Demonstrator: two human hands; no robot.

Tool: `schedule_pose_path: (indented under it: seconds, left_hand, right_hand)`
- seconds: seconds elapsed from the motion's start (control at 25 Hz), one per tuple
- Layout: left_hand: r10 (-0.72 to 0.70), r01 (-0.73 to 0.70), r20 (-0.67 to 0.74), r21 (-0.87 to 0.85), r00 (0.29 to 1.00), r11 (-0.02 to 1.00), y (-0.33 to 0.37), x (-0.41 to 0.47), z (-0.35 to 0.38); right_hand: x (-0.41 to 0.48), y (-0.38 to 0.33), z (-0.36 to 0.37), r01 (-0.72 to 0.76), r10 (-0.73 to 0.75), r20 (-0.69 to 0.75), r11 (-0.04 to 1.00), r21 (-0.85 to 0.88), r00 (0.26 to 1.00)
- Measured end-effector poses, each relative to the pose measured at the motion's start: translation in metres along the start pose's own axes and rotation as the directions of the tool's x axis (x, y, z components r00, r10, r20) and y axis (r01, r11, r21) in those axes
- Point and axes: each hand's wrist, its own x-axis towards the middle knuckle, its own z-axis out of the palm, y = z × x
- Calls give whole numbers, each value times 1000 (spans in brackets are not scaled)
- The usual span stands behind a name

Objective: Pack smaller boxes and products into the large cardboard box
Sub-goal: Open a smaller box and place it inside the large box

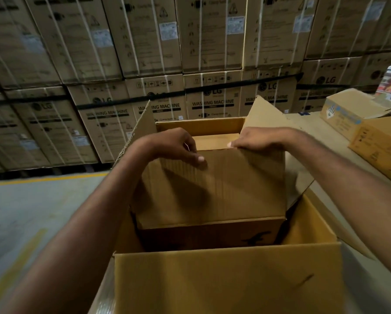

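The smaller box fills the large cardboard box under the left hand and right hand. A narrow gap lies beyond the fingers; upright flaps wall both outer sides.

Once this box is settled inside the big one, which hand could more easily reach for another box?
Probably the right hand. The blue-printed box and a brown carton lie off to its side, while the left hand has floor beside it. Both hands grip the smaller box.

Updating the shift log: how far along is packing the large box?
Done: the large cardboard box stands open. In hand: left hand and right hand grip a smaller box at its far edge, partly inside. Left: seating it; the blue-printed box and brown box sit outside.
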Motion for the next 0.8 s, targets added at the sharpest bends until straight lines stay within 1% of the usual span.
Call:
schedule_pose_path:
  seconds: [0.12,0.16,0.2,0.28,0.32,0.4,0.52,0.6,0.64,0.68,0.8]
  left_hand:
    - [9,16,214,-116,977,993,18,-24,-10]
    - [8,28,275,-127,962,991,21,-28,-10]
    - [-6,42,304,-113,953,993,23,-31,-8]
    - [-20,67,349,-121,937,990,27,-36,0]
    - [-12,80,399,-153,917,985,28,-38,5]
    - [-12,102,523,-144,852,984,27,-42,16]
    - [-76,103,637,-5,767,995,30,-48,39]
    - [-161,81,677,148,718,986,33,-53,61]
    - [-189,61,676,209,712,976,35,-55,72]
    - [-198,42,663,243,722,969,35,-57,80]
    - [-205,53,627,252,751,966,34,-53,86]
  right_hand:
    - [-13,-8,-3,85,-82,220,996,-6,972]
    - [-16,-7,-2,83,-87,292,996,27,952]
    - [-19,-8,1,61,-81,360,996,67,929]
    - [-27,-10,7,59,-100,488,993,99,867]
    - [-32,-12,10,78,-117,544,992,94,831]
    - [-42,-16,16,128,-146,637,989,74,757]
    - [-54,-16,32,193,-189,709,978,76,679]
    - [-59,-13,50,216,-144,731,976,-6,667]
    - [-60,-12,60,241,-113,727,968,-74,678]
    - [-60,-11,68,263,-90,714,955,-135,694]
    - [-58,-9,74,236,-29,673,947,-218,739]
